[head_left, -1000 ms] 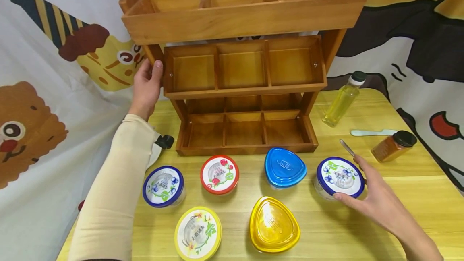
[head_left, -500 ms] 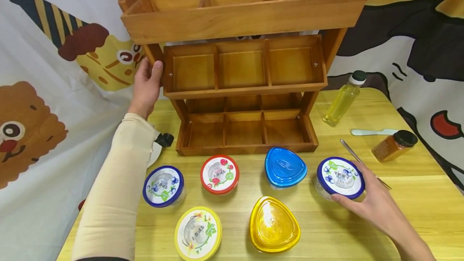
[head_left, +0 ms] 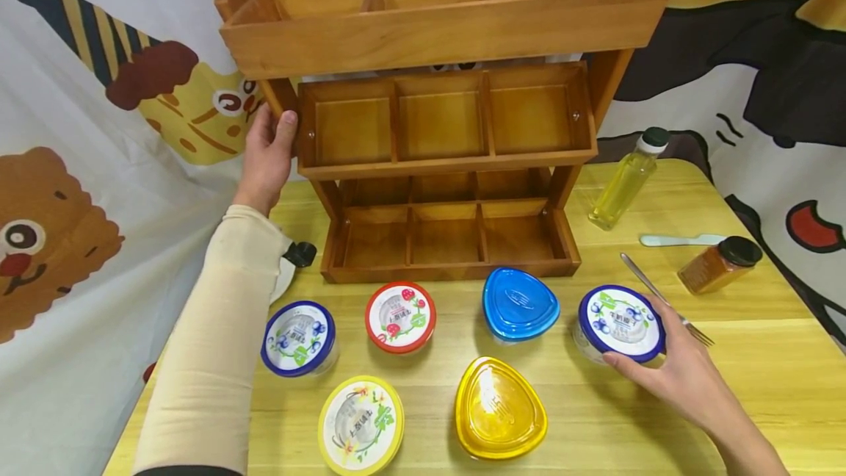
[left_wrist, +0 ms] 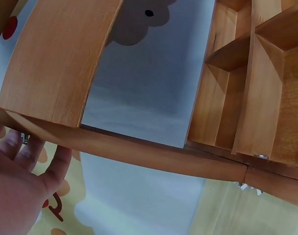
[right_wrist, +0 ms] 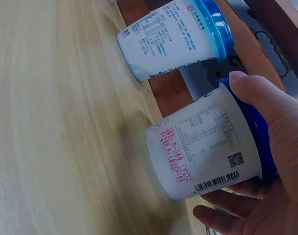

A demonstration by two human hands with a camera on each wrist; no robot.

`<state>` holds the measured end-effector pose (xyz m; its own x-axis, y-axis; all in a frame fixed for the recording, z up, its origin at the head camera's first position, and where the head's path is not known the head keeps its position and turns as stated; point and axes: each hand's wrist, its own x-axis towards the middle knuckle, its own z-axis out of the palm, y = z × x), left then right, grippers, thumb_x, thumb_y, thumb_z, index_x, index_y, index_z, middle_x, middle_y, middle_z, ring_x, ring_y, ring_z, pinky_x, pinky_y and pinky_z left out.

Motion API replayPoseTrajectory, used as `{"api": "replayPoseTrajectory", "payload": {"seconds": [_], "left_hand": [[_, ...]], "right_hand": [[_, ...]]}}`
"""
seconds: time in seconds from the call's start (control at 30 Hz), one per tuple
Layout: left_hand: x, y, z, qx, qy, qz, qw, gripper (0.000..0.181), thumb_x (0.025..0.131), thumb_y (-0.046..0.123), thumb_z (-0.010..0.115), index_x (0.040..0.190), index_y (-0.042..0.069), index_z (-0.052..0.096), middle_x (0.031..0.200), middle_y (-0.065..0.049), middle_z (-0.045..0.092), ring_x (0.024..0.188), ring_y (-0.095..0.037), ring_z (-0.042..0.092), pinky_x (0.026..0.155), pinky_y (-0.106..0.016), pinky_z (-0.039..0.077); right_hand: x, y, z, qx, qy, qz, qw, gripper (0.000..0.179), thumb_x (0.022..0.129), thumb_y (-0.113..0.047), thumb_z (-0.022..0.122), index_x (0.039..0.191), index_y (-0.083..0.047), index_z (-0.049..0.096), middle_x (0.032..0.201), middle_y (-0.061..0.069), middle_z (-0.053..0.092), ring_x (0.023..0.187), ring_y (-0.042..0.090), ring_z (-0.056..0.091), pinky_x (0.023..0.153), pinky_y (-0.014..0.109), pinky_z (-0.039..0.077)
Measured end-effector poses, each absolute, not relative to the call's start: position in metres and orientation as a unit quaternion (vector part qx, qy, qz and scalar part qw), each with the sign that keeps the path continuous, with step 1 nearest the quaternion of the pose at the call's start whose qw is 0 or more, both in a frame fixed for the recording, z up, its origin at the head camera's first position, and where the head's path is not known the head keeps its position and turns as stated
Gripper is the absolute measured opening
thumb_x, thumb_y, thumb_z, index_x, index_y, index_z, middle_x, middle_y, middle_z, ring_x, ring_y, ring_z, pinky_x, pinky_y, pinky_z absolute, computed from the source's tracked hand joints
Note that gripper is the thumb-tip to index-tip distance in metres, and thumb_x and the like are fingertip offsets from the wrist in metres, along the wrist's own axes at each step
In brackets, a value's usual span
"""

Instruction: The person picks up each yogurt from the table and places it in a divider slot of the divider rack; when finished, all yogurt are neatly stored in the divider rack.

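Observation:
In the head view my left hand holds the left post of a three-tier wooden rack, thumb in front and fingers behind. The left wrist view shows those fingers reaching behind the post. My right hand grips a yogurt cup with a blue rim and blueberry lid, which stands at the right front of the rack. Its printed white side faces the right wrist camera, with the thumb at the lid's edge and fingers below. A fork lies partly hidden behind this hand.
Nearby stand a blue-lidded cup, a yellow-lidded one, a red-rimmed cup, a yellow-rimmed cup and another blueberry cup. To the right are an oil bottle, a pale knife and a spice jar.
My right hand has shifted slightly toward me and left around the blueberry yogurt cup, uncovering more of the fork and its tines. The left hand stays on the post.

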<state>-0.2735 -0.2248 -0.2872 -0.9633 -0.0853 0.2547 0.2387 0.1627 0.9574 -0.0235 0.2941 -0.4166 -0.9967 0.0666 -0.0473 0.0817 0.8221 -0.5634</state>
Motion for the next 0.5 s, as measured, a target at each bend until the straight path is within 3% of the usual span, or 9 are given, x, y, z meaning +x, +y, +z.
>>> {"api": "replayPoseTrajectory", "payload": {"seconds": [0.3, 0.5], "left_hand": [[-0.272, -0.228, -0.289, -0.061, -0.742, -0.655, 0.129, 0.045, 0.101, 0.038, 0.049, 0.143, 0.022, 0.045, 0.128, -0.004, 0.056, 0.117, -0.019, 0.056, 0.099, -0.035, 0.048], [-0.262, -0.223, -0.277, -0.055, -0.755, -0.644, 0.106, 0.048, 0.101, 0.041, 0.047, 0.145, 0.025, 0.043, 0.137, -0.008, 0.053, 0.124, -0.023, 0.053, 0.109, -0.046, 0.042]], "right_hand": [[-0.021, 0.293, -0.420, 0.045, 0.950, -0.310, 0.010, 0.115, 0.077, -0.041, 0.084, 0.153, 0.007, 0.013, 0.139, 0.044, 0.036, 0.119, 0.061, 0.041, 0.087, 0.075, 0.038], [-0.025, 0.296, -0.413, 0.047, 0.951, -0.304, 0.010, 0.115, 0.078, -0.044, 0.083, 0.154, 0.006, 0.013, 0.138, 0.044, 0.037, 0.119, 0.062, 0.042, 0.087, 0.074, 0.039]]}}
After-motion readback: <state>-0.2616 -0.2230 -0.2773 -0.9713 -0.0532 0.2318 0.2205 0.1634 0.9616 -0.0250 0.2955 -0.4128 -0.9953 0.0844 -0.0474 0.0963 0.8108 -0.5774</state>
